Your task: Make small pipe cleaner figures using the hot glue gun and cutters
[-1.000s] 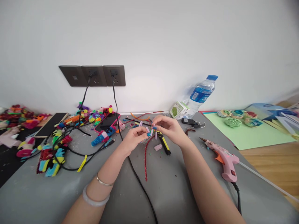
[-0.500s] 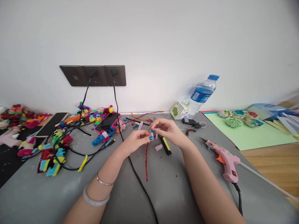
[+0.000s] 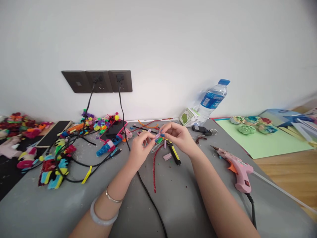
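Both hands meet over the middle of the grey table. My left hand [image 3: 142, 147] pinches one part of a light purple pipe cleaner [image 3: 157, 136], whose bent end shows above its fingers. The fingertips of my right hand [image 3: 175, 136] are closed on the same pipe cleaner from the other side; its exact shape is partly hidden. Below them a red pipe cleaner [image 3: 154, 170] lies curved on the table. Beside it are a short mauve piece [image 3: 167, 156] and a black and yellow tool [image 3: 175, 154], probably a cutter, its far end hidden by my right hand.
A pink glue gun [image 3: 236, 170] lies at the right. A water bottle [image 3: 213, 99], a small box [image 3: 188, 116] and keys [image 3: 204, 130] are at the back. Black cables [image 3: 143, 189] cross the table. Pipe-cleaner figures [image 3: 53, 168] and a phone [image 3: 114, 129] are on the left.
My left hand has turned and drawn slightly left and down, uncovering more of the red pipe cleaner. The purple pipe cleaner is now stretched between my fingertips.
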Demonstrator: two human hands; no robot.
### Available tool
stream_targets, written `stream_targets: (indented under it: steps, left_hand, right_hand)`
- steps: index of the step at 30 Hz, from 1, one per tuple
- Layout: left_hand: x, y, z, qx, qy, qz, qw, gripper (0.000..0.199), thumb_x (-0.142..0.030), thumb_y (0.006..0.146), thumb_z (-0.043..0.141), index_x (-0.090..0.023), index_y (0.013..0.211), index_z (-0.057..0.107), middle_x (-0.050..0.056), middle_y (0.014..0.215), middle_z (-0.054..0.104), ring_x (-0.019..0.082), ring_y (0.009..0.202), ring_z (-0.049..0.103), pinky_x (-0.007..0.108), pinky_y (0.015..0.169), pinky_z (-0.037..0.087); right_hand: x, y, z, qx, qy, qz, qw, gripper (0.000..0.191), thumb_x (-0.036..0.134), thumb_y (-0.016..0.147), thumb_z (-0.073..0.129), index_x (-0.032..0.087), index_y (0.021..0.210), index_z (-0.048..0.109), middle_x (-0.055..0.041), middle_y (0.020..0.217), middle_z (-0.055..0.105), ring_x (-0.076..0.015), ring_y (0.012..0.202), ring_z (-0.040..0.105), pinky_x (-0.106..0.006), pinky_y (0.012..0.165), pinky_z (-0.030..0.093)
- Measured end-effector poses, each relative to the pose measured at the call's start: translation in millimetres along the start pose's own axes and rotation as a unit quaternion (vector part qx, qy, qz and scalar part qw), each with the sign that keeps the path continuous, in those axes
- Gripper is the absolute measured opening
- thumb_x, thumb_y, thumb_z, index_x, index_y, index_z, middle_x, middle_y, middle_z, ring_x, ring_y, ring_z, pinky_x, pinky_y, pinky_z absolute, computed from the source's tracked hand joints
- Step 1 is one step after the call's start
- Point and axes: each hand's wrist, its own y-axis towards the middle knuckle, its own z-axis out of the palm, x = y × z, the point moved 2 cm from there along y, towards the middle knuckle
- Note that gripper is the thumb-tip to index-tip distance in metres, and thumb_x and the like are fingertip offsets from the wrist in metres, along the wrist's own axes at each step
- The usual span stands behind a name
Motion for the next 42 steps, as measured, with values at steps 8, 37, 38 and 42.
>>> stream_targets:
  steps: [8, 37, 38, 42]
  left_hand:
    - [-0.4, -0.3, -4.0, -0.011, 0.065, 0.071, 0.995, 0.007, -0.018, 0.089, 0.061, -0.019, 0.084, 0.065, 0.001, 0.077, 0.062, 0.011, 0.065, 0.055, 0.022, 0.060, 0.044]
    - [-1.6, 2.1, 0.1, 0.020, -0.038, -0.100, 0.994, 0.014, -0.026, 0.084, 0.062, -0.019, 0.093, 0.071, 0.005, 0.091, 0.073, 0.013, 0.067, 0.060, 0.024, 0.058, 0.047]
    - [-0.8, 2.3, 0.6, 0.021, -0.067, -0.116, 0.991, 0.015, -0.027, 0.083, 0.063, -0.018, 0.093, 0.071, 0.006, 0.093, 0.073, 0.014, 0.069, 0.061, 0.024, 0.059, 0.048]
    - [3.4, 2.8, -0.1, 0.024, -0.124, -0.162, 0.979, 0.018, -0.030, 0.080, 0.067, -0.017, 0.092, 0.072, 0.007, 0.093, 0.074, 0.015, 0.072, 0.064, 0.025, 0.061, 0.049]
  right_hand:
    - [-1.1, 0.1, -1.9, -0.001, -0.016, -0.016, 1.000, 0.018, 0.036, 0.082, 0.077, 0.020, 0.081, 0.067, -0.0042, 0.085, 0.068, -0.0175, 0.081, 0.063, -0.031, 0.074, 0.050]
    - [-2.1, 0.8, 1.9, 0.009, -0.079, 0.024, 0.997, 0.024, 0.042, 0.086, 0.069, 0.019, 0.084, 0.063, -0.0014, 0.078, 0.062, -0.0140, 0.069, 0.055, -0.027, 0.063, 0.043]
    - [-2.0, 0.8, 3.0, 0.014, -0.088, 0.024, 0.996, 0.024, 0.042, 0.086, 0.068, 0.019, 0.084, 0.063, -0.0014, 0.078, 0.061, -0.0139, 0.068, 0.054, -0.027, 0.062, 0.043]
    - [-1.6, 1.1, 6.3, 0.024, -0.111, 0.025, 0.993, 0.021, 0.040, 0.088, 0.066, 0.019, 0.085, 0.062, -0.0021, 0.079, 0.062, -0.0143, 0.069, 0.054, -0.027, 0.061, 0.040]
